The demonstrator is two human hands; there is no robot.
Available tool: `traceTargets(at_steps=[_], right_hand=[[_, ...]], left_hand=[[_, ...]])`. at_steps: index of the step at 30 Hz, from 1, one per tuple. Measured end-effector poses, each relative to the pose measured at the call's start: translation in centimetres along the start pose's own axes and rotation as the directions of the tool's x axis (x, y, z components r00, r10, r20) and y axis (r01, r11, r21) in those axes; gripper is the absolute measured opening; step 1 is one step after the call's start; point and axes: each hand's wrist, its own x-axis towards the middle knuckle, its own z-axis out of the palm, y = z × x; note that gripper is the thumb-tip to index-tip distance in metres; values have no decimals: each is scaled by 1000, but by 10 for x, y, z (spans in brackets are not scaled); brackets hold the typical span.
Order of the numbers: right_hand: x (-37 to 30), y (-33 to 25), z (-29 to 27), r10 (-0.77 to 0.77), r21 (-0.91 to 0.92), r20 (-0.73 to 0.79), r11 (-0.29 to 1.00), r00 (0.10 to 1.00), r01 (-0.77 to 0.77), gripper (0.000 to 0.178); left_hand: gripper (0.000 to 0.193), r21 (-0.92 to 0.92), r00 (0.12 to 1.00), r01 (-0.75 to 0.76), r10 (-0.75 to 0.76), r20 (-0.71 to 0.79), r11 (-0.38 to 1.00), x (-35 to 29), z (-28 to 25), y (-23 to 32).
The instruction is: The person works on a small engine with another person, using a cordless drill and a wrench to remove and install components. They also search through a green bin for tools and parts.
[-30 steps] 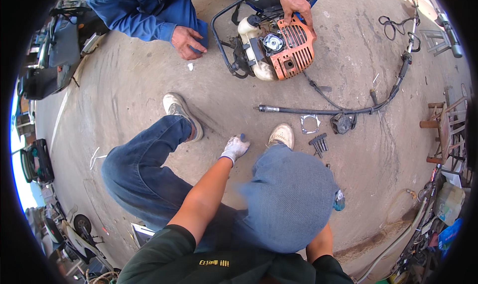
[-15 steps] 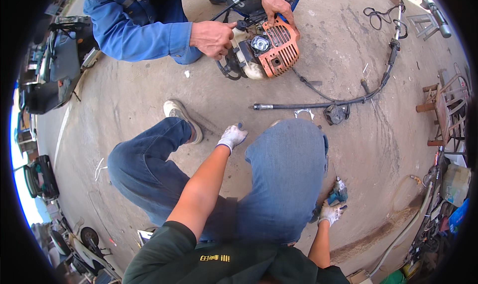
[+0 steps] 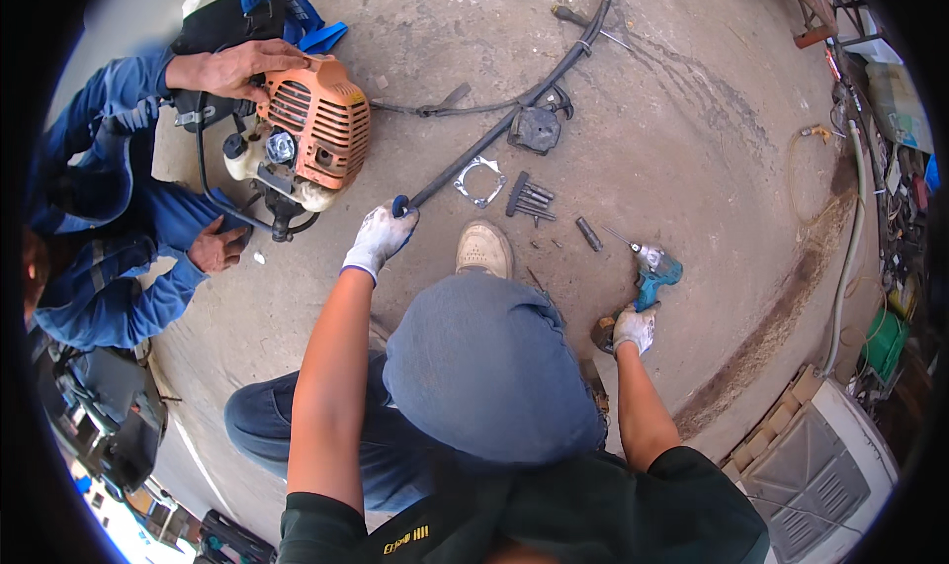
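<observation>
My left hand [image 3: 381, 236], in a white glove, is closed around the near end of a long black flexible shaft [image 3: 465, 159] on the concrete. Low at the right, my gloved right hand [image 3: 635, 329] grips a teal cordless drill [image 3: 654, 275] by its handle. A long thin bit points from the drill toward the upper left. Between the hands lie a silver ring-shaped plate [image 3: 479, 182], a hex key set [image 3: 532, 198] and a dark cylindrical piece [image 3: 589, 234]. Beside the shaft sits a black housing [image 3: 535, 129].
At the upper left, another person's hand [image 3: 237, 70] rests on an orange-covered small engine [image 3: 318, 119]; that person's other hand [image 3: 217, 246] is lower down. A wooden stool [image 3: 796, 5] stands far right. A hose [image 3: 848, 258] and clutter line the right edge, near a grey-white plastic unit [image 3: 816, 465].
My view has swung to the right. My left hand has reached forward and taken hold of the shaft's end. My right hand has brought the drill forward, out from beside my leg.
</observation>
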Motion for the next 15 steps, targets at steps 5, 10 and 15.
traceTargets(at_steps=[5, 10, 15], right_hand=[[-3, -20, -9, 111, -11, 75, 994, 991, -111, 78], [-10, -42, -72, -43, -245, 188, 965, 981, 89, 76], [-94, -1, -187, -105, 281, 530, 958, 842, -57, 48]], left_hand=[[59, 164, 971, -46, 6, 237, 985, 23, -24, 60], [61, 271, 917, -140, 21, 397, 952, -35, -87, 105], [48, 475, 922, -323, 159, 353, 818, -96, -202, 151]])
